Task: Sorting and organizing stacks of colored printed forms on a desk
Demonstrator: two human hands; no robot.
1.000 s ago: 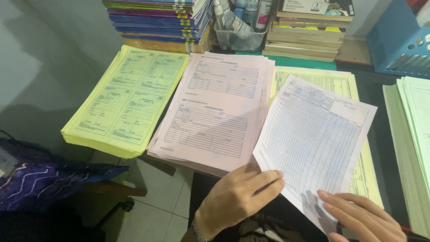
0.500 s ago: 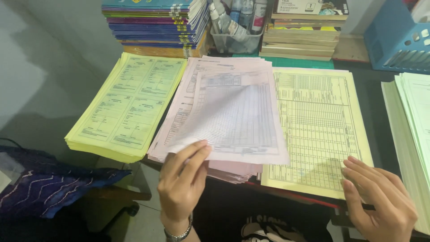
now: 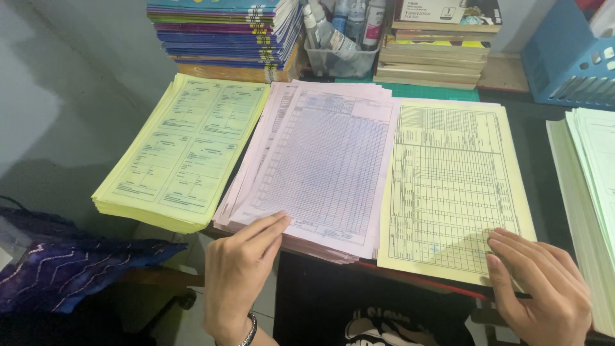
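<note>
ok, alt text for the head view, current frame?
Left hand rests fingertips on a pink form stack; right hand lies flat on a yellow gridded stack beside it. Another yellow stack sits left, books behind.

Both hands bare, no sleeves seen. A silver metal bracelet (image 3: 248,332) is worn at the left hand (image 3: 238,279) wrist.

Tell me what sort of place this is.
Probably an office or print-shop desk. Stacks of printed forms cover it: a yellow stack, a pink stack, another yellow stack. Behind stand piled notebooks and a tub of ink bottles.
</note>
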